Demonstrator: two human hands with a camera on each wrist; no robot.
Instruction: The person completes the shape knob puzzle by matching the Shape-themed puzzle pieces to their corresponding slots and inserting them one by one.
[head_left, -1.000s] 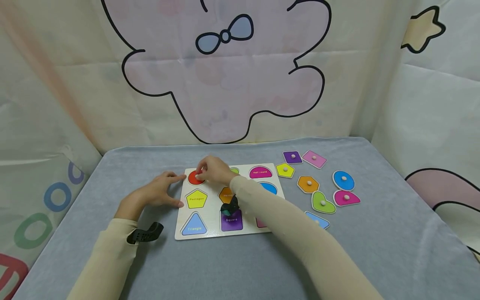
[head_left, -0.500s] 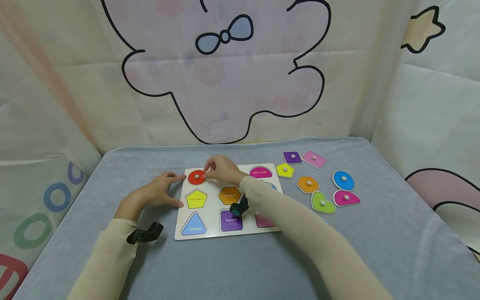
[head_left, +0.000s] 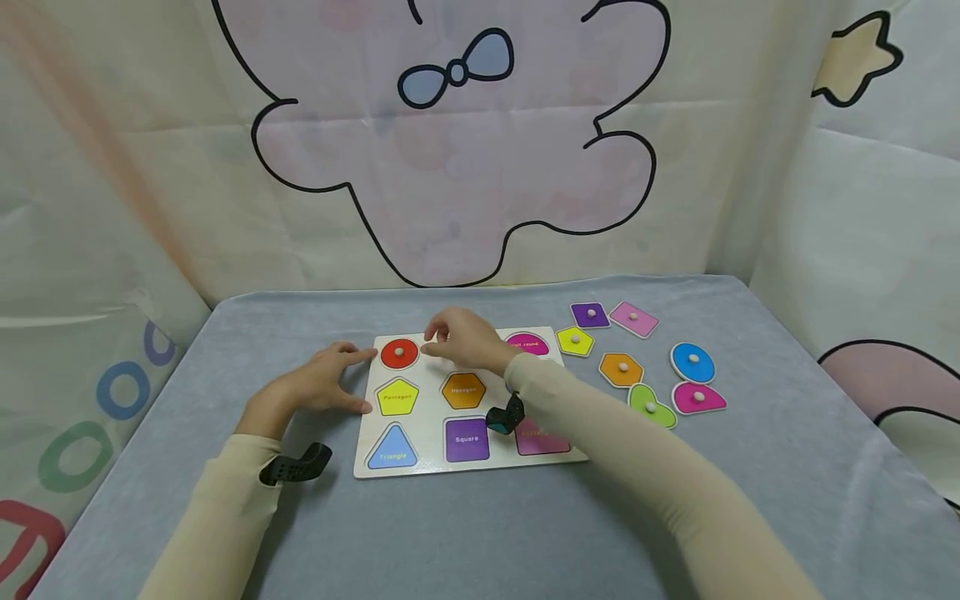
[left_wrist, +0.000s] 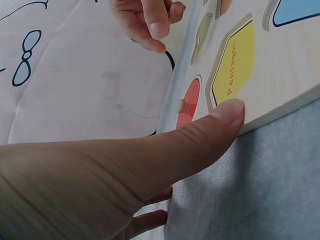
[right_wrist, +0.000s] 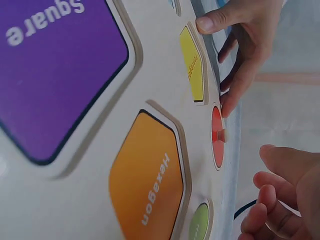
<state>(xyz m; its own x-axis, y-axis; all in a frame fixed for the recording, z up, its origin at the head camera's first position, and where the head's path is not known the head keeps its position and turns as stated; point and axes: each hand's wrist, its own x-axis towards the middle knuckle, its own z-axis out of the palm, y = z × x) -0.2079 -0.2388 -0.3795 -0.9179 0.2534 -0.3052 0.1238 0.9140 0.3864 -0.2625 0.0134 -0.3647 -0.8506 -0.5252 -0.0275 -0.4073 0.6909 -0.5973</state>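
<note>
A white shape puzzle board (head_left: pixel 431 433) lies on the cloth, its recesses labelled with shape names. The red circle piece (head_left: pixel 390 358), knob up, sits in the recess at the board's far left corner. My left hand (head_left: pixel 322 381) is spread along the left edge, its thumb (left_wrist: pixel 227 114) on the rim by the yellow pentagon recess (left_wrist: pixel 240 60). Over the far part of the board hovers my right hand (head_left: pixel 472 340), just right of the red circle. Its fingers are loosely bent, with nothing between them, as the right wrist view also shows. The hand and sleeve hide some recesses.
Loose knobbed pieces lie right of the board: a purple square (head_left: pixel 589 315), pink rectangle (head_left: pixel 643 323), yellow pentagon (head_left: pixel 577 343), orange hexagon (head_left: pixel 621 375), blue piece (head_left: pixel 692 367), magenta half round (head_left: pixel 705 402) and green heart (head_left: pixel 657 412). A curtain (head_left: pixel 465 183) hangs behind.
My right hand has let go of the red circle's knob and moved right, away from it. The left hand stays at the board's edge. The head view has shifted slightly.
</note>
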